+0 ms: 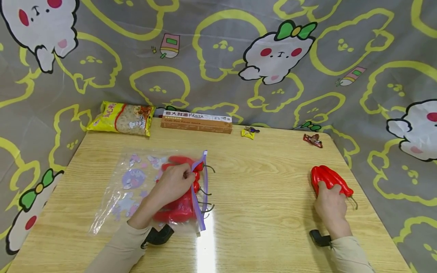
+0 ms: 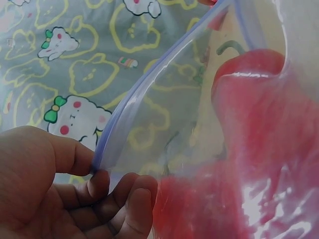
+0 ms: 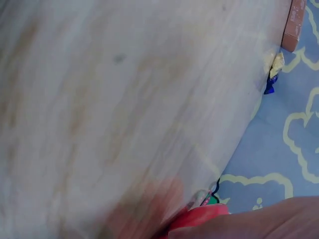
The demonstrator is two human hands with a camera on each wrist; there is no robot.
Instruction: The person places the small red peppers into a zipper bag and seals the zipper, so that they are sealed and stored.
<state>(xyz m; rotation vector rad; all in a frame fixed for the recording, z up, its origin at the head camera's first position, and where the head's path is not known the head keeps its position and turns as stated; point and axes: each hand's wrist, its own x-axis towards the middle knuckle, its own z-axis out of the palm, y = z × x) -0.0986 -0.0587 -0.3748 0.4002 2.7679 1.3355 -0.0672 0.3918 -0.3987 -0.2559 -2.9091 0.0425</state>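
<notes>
A clear zip bag (image 1: pixel 109 201) with purple edging and cartoon prints lies on the left half of the table, its mouth to the right. My left hand (image 1: pixel 173 184) pinches one edge of that mouth between thumb and forefinger; in the left wrist view the purple zip strip (image 2: pixel 117 112) arches up from the fingertips. Several red chili peppers (image 2: pixel 249 69) are inside, green stems toward the opening. Over at the right, my right hand (image 1: pixel 330 204) grips more red peppers (image 1: pixel 332 176) from the near side. Only a bit of red shows beside that hand in the right wrist view.
Along the back edge are a yellow food bag (image 1: pixel 121 117), a brown pasta box (image 1: pixel 196 123), a small yellow packet (image 1: pixel 247 132) and a red-brown wrapped candy (image 1: pixel 313 140). A grey patterned cloth (image 1: pixel 218 57) hangs behind the wooden table (image 1: pixel 266 212).
</notes>
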